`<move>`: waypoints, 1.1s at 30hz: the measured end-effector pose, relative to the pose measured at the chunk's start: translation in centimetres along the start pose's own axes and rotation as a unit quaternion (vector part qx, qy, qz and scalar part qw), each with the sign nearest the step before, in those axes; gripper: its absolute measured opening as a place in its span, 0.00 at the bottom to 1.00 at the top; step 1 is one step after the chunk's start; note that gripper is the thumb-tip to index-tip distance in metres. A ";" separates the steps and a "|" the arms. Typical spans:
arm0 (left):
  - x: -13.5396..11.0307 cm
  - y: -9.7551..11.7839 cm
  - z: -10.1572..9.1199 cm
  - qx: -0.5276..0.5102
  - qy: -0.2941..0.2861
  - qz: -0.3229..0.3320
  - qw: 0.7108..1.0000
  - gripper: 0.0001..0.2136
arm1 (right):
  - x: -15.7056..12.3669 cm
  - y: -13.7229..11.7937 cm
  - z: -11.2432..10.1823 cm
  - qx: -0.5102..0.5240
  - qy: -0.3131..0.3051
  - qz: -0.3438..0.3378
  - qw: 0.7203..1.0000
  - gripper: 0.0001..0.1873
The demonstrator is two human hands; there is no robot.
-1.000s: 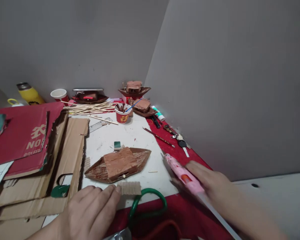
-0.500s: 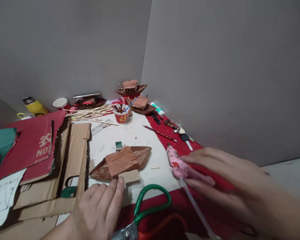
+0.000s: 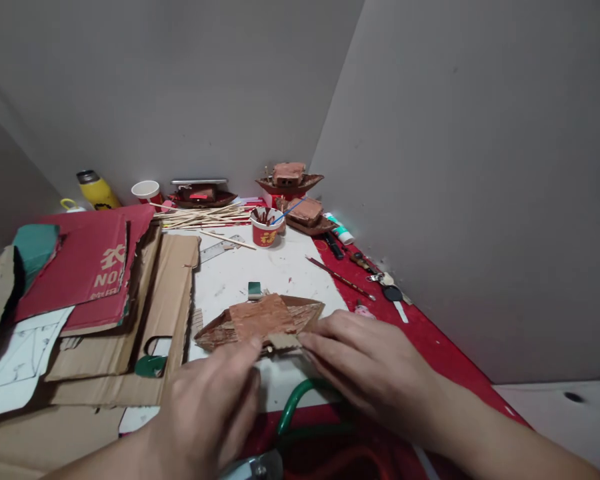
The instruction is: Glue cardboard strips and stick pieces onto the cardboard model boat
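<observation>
A small model boat (image 3: 213, 335) with a brown cardboard roof (image 3: 260, 316) lies on the white sheet in front of me. At its near side is a small strip of corrugated cardboard (image 3: 284, 342). My left hand (image 3: 213, 393) has its thumb and curled fingers closed at the strip's left end. My right hand (image 3: 370, 363) pinches the right end, fingers bent together. The pink glue gun (image 3: 364, 309) is mostly hidden behind my right hand; only its nozzle end shows. Green-handled scissors (image 3: 291, 408) lie close below, partly covered by my right hand.
Cardboard sheets (image 3: 177, 267) and a red board (image 3: 87, 267) pile up at left. Behind stand a paint cup (image 3: 266, 233), wooden sticks (image 3: 205, 217), more model boats (image 3: 290, 180) and a yellow bottle (image 3: 97, 191). A pencil (image 3: 340, 277) and keys (image 3: 393, 293) lie at right.
My right hand has let go of the glue gun and moved left to the cardboard strip. My left fingers have shifted onto the strip's left end. The view has turned slightly left.
</observation>
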State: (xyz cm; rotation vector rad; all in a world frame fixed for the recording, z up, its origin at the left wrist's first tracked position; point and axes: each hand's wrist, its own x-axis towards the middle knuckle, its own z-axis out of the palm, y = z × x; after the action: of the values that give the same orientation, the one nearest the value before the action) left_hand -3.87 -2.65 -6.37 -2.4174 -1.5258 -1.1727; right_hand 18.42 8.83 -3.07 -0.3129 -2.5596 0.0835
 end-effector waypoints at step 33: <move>1.2 0.5 2.2 -0.564 -0.047 -0.438 0.698 0.29 | 0.2 -0.4 1.9 -0.059 -0.075 -0.026 0.995 0.11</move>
State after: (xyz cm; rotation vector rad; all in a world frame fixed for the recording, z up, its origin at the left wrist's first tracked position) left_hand -1.97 -1.10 -7.07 -2.0433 -2.6767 -2.9243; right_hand 17.15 8.48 -4.56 -0.2946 -2.7256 -0.0654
